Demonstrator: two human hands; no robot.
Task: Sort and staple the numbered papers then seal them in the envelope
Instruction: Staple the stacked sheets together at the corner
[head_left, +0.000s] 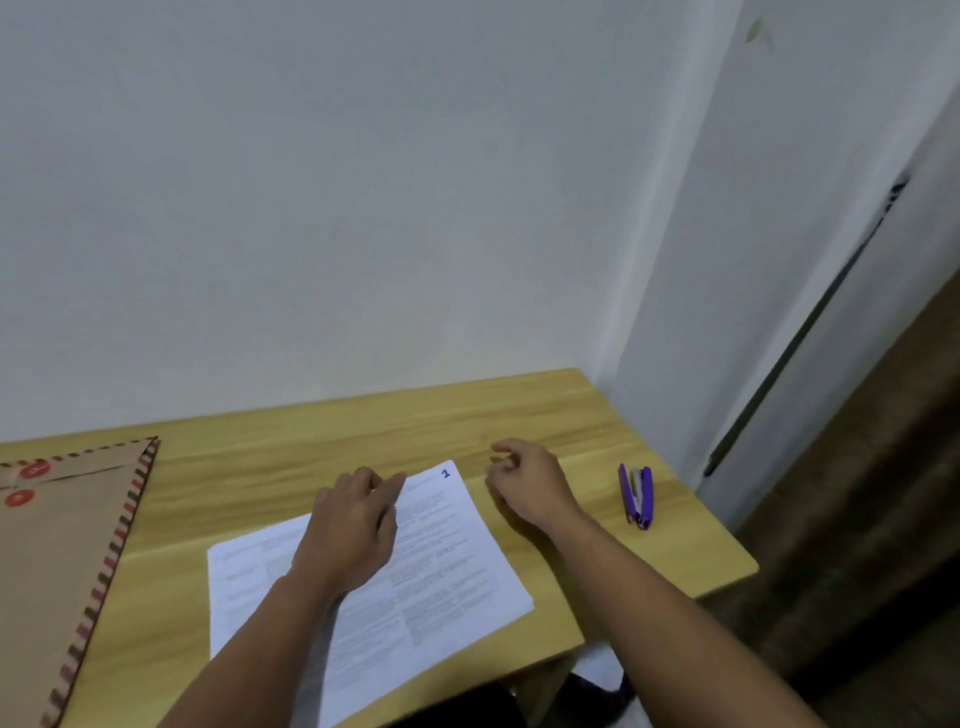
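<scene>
The numbered papers (415, 561) lie in a stack on the wooden desk (519, 410), turned at a slant, with the sheet marked "1" on top and its number showing at the far right corner. One sheet sticks out from under the stack on the left side, so the pile is not quite squared. The left hand (353, 525) rests flat on the top sheet, fingers fairly straight and pressing down near the upper edge. The right hand (524, 483) is just beside the stack's far right corner, over bare desk, with its fingers loosely curled and holding nothing.

Sorting looks done or nearly done, since page 1 is on top; the step in hand seems to be settling the stack before stapling. The purple stapler (638, 496) lies on its side to the right, apart from the papers and untouched. The brown envelope (57, 561) with its striped border lies at the far left of the desk, well apart from the stack, its flap end with two red discs toward the wall.

The next move likely calls for tapping the sheets into line so the stray one sits flush, then reaching right for the stapler while the left hand keeps the pile from sliding. A corner stapled while misaligned would bind the sheets crooked
</scene>
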